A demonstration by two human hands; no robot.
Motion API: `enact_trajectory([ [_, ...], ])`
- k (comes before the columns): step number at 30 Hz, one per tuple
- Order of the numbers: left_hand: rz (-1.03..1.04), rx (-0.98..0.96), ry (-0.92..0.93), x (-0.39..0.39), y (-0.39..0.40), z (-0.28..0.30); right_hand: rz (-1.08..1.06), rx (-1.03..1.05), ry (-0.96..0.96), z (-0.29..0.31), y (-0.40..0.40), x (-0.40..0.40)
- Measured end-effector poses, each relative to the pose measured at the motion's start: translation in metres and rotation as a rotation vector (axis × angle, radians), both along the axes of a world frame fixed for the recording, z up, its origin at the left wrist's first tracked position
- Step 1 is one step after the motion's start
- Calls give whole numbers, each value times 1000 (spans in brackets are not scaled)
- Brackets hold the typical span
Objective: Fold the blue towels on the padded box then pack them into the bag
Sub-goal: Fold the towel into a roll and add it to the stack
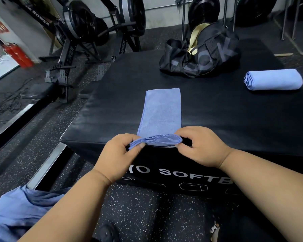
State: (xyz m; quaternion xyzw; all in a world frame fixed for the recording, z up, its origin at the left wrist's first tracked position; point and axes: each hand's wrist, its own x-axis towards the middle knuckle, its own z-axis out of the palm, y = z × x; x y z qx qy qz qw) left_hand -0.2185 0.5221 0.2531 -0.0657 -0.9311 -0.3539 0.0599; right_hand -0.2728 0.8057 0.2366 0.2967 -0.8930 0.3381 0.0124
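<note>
A blue towel [160,112], folded into a long narrow strip, lies on the black padded box [217,119] and runs away from me. Its near end is lifted off the front edge. My left hand [120,154] pinches that end's left corner and my right hand [198,145] pinches its right corner. A second blue towel [274,79], rolled up, lies at the box's right side. The black bag [199,53], with a yellow lining showing at its opening, sits at the back of the box.
Rowing machines [80,27] stand on the speckled rubber floor to the left and behind the box. A red fire extinguisher [18,55] stands at far left. More blue cloth [19,215] hangs at the lower left by my arm.
</note>
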Motion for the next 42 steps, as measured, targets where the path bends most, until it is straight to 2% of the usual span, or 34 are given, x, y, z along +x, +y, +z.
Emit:
enact_trajectory([
  [2,27,145,-128,-3,-2,1,28,-47,33,2,-1,2],
  [5,16,231,-198,-10,-4,2,49,-92,94,3,-3,3],
  [8,21,278,-226,-18,-4,2,-25,-116,20,2,-4,2],
  [16,223,263,-211,-49,15,-6,-306,-156,-182,-4,-7,-18],
  [22,291,163,-264,-70,20,-8,-447,-93,-209,-9,-16,-31],
  [26,235,147,-356,-79,18,-2,-485,-21,-131,-14,-18,-35],
  [31,37,471,-423,-67,6,-3,-466,-21,-114,-15,-19,-36],
  [34,-28,434,-456,-58,0,-10,-429,-122,-176,-12,-16,-35],
  [38,-8,467,-421,-54,0,-12,-377,-422,-272,-8,-12,-36],
  [42,-4,504,-377,-50,0,-8,-342,-365,-297,-7,-10,-38],
])
